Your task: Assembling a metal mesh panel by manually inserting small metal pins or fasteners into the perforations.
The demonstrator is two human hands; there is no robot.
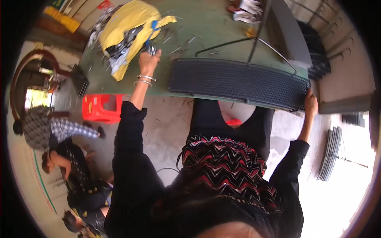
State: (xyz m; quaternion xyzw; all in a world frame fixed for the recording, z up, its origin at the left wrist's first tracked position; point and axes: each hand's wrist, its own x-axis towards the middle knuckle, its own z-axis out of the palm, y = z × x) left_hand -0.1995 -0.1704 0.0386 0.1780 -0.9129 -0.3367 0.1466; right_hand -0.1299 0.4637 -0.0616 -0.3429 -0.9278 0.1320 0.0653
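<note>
A long black mesh panel (238, 81) lies along the near edge of the green table. My right hand (311, 104) is closed on its right end. My left hand (149, 63) is closed above the table, left of the panel and beside an open yellow bag (131, 20). Something small and shiny, like metal, shows at its fingertips, too blurred to name. A blue strip (153, 29) hangs at the bag's edge just beyond that hand. Dark and silvery plastic shows in the bag's opening.
Thin metal pieces (176, 50) lie scattered on the green table (210, 25). A bent black metal rod frame (226, 44) stands behind the panel. A red plastic stool (102, 108) is at the left, with several people beyond it. Black racks (313, 47) stand at the right.
</note>
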